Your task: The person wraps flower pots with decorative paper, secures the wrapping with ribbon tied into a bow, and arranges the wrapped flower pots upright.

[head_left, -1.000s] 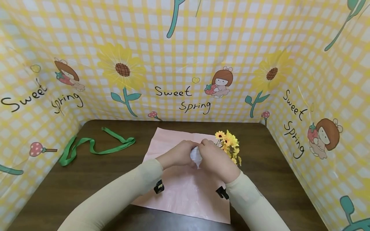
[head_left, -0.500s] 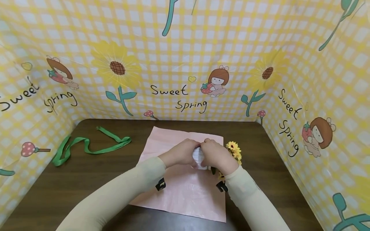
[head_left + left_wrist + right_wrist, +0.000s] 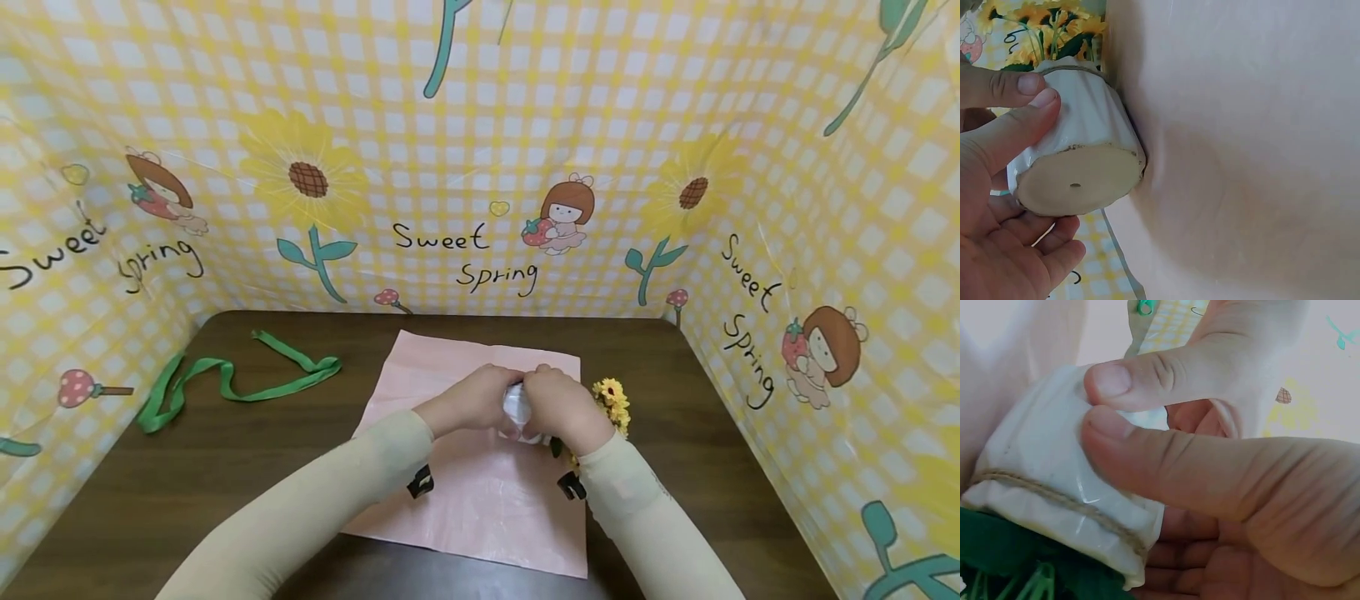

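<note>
Between my two hands a white ceramic flower pot (image 3: 516,405) lies tipped on its side over a sheet of pink wrapping paper (image 3: 480,517). Its round base with a small hole shows in the left wrist view. Twine (image 3: 1054,494) circles the pot near its mouth, and yellow artificial flowers (image 3: 613,400) with green leaves stick out to the right. My left hand (image 3: 480,398) grips the base end, thumb on the wall and fingers below. My right hand (image 3: 566,404) holds the pot from the flower side; both thumbs press the wall side by side.
A green ribbon (image 3: 262,392) lies in loose bends on the left of the dark wooden table (image 3: 187,483). Yellow checked cloth walls (image 3: 465,150) enclose the table at the back and sides. A small black device (image 3: 421,481) sits under each wrist.
The pot has turned in my hands, and its flowers have swung lower and to the right. Both hands have kept hold of it. The ribbon and the paper lie as before.
</note>
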Demonstrator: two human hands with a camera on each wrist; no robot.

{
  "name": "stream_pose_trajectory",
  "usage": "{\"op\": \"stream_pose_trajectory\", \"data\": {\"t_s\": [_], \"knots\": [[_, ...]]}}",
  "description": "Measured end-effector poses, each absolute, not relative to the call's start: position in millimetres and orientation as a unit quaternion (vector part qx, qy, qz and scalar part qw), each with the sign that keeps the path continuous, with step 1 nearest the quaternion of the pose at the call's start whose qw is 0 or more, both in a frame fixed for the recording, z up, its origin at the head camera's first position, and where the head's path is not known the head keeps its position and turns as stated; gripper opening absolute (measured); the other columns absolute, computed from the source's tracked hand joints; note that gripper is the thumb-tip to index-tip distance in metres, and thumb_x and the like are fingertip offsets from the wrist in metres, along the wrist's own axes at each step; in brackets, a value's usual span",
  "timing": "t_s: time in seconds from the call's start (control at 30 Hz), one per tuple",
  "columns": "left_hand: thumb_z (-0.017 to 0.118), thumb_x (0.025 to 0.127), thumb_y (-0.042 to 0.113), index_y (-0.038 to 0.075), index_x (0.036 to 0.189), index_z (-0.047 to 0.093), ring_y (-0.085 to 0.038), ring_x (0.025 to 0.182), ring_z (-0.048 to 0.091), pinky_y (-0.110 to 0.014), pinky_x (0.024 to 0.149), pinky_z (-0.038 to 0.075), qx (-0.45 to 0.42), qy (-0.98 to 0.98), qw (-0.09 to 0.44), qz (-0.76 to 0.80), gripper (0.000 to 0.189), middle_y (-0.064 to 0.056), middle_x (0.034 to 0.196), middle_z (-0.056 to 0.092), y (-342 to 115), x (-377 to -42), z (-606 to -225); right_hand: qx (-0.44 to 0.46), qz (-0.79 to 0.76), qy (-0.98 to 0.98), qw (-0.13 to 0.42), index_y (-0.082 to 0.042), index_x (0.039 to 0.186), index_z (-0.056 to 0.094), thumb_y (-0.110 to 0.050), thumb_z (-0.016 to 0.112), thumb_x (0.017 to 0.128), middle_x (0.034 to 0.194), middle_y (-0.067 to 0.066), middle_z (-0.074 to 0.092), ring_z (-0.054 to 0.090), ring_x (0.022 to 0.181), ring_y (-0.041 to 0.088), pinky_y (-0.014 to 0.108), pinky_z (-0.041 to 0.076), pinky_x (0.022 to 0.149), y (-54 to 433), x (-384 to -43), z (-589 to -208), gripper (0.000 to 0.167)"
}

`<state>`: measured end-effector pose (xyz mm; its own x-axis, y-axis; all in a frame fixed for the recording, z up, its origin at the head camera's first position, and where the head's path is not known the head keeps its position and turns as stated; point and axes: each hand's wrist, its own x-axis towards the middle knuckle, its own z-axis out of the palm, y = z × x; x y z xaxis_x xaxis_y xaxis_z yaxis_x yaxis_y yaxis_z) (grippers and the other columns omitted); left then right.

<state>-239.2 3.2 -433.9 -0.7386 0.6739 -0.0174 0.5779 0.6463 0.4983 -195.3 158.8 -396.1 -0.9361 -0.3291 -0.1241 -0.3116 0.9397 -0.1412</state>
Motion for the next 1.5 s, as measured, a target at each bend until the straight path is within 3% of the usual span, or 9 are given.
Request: {"op": "stream_pose_trajectory", "data": {"t_s": [0.33,0.43,0.57,0.73,0.93,1.1,1.3,1.5], "knots": [[0.096,0.07,0.03,0.006,0.156,0.04,-0.024,0.117,0.062,-0.037,0.102,0.05,0.324,0.904,0.101,0.261,0.106,-0.011,0.136,0.064,0,-232,-438,-0.156,-0.057,0.983,0.074,-0.002,0.124,0.068,-0.019,0.099,0.062,0.104,0.013,0.064,0.064,0.088,0.027,0.044,0.057,0.075,153,-196,-392,0.071],[0.089,0.078,0.036,0.005,0.158,0.035,-0.026,0.127,0.059,-0.039,0.109,0.046,0.316,0.898,0.112,0.284,0.101,-0.013,0.144,0.06,-7,-230,-439,-0.159,-0.05,0.983,0.073,-0.001,0.129,0.065,-0.018,0.099,0.062,0.108,0.014,0.064,0.065,0.092,0.028,0.045,0.057,0.078,154,-197,-393,0.077],[0.077,0.09,0.042,0.008,0.156,0.041,-0.028,0.136,0.054,-0.044,0.112,0.043,0.296,0.889,0.128,0.327,0.082,-0.01,0.152,0.054,-28,-231,-439,-0.159,-0.042,0.983,0.081,-0.002,0.126,0.064,-0.016,0.099,0.063,0.11,0.012,0.063,0.064,0.095,0.027,0.044,0.057,0.079,155,-197,-394,0.074],[0.07,0.096,0.041,0.008,0.151,0.049,-0.035,0.134,0.055,-0.05,0.11,0.045,0.233,0.901,0.106,0.35,0.067,-0.013,0.15,0.054,-68,-230,-434,-0.159,-0.039,0.983,0.082,-0.004,0.119,0.065,-0.016,0.098,0.064,0.107,0.01,0.062,0.062,0.091,0.024,0.043,0.056,0.078,159,-199,-394,0.066],[0.066,0.097,0.047,0.001,0.15,0.047,-0.045,0.137,0.049,-0.058,0.109,0.043,0.095,0.905,0.114,0.399,0.073,-0.021,0.154,0.048,-136,-213,-435,-0.171,-0.05,0.981,0.08,-0.004,0.116,0.065,-0.014,0.097,0.065,0.108,0.01,0.062,0.061,0.091,0.024,0.043,0.056,0.08,161,-199,-394,0.062],[0.064,0.099,0.046,-0.005,0.153,0.035,-0.049,0.141,0.041,-0.061,0.107,0.044,0.011,0.875,0.152,0.46,0.08,-0.03,0.157,0.037,-183,-194,-443,-0.175,-0.053,0.98,0.08,-0.003,0.116,0.065,-0.015,0.097,0.066,0.108,0.01,0.063,0.061,0.091,0.024,0.043,0.056,0.08,162,-199,-392,0.061],[0.059,0.104,0.04,-0.007,0.158,0.015,-0.052,0.144,0.033,-0.054,0.095,0.055,-0.043,0.788,0.199,0.582,0.084,-0.033,0.161,0.023,-207,-189,-451,-0.17,-0.046,0.981,0.079,-0.003,0.117,0.064,-0.013,0.097,0.066,0.108,0.01,0.063,0.061,0.092,0.024,0.043,0.056,0.08,161,-200,-390,0.062],[0.058,0.105,0.034,-0.008,0.158,0.007,-0.048,0.137,0.046,-0.048,0.09,0.058,-0.085,0.738,0.235,0.627,0.085,-0.034,0.156,0.029,-214,-187,-460,-0.18,-0.055,0.979,0.078,-0.002,0.116,0.064,-0.011,0.097,0.064,0.107,0.01,0.062,0.06,0.091,0.024,0.042,0.055,0.082,157,-198,-394,0.062]]}}
